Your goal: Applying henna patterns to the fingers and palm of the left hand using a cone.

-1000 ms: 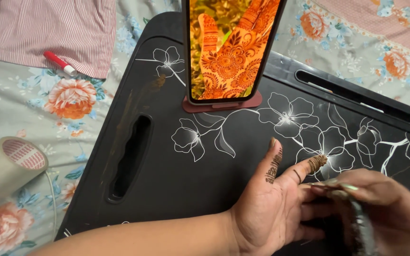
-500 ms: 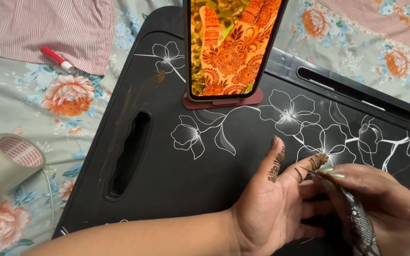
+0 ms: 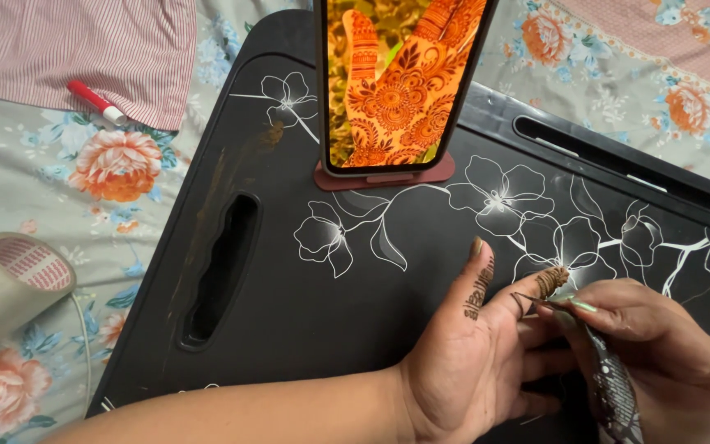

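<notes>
My left hand (image 3: 474, 366) lies palm up on a black lap table (image 3: 306, 321) printed with white flowers, fingers apart and holding nothing. Brown henna lines mark its thumb and index finger. My right hand (image 3: 667, 353) grips a patterned henna cone (image 3: 614, 395), and the cone's thin tip touches the left index finger near its tip. A phone (image 3: 396, 82) stands upright in a reddish stand (image 3: 384, 177) at the table's far side. Its screen shows a hand covered in a henna pattern.
The table rests on a floral bedsheet (image 3: 84, 197). A roll of tape (image 3: 6, 284) lies at the left, and a red and white marker (image 3: 96, 103) sits by a striped cloth (image 3: 76, 49) at the top left. A handle slot (image 3: 219, 271) cuts through the table's left part.
The cone's tip has shifted slightly along the left index finger, leaving more henna there. The view has drifted a little; both hands stay in place.
</notes>
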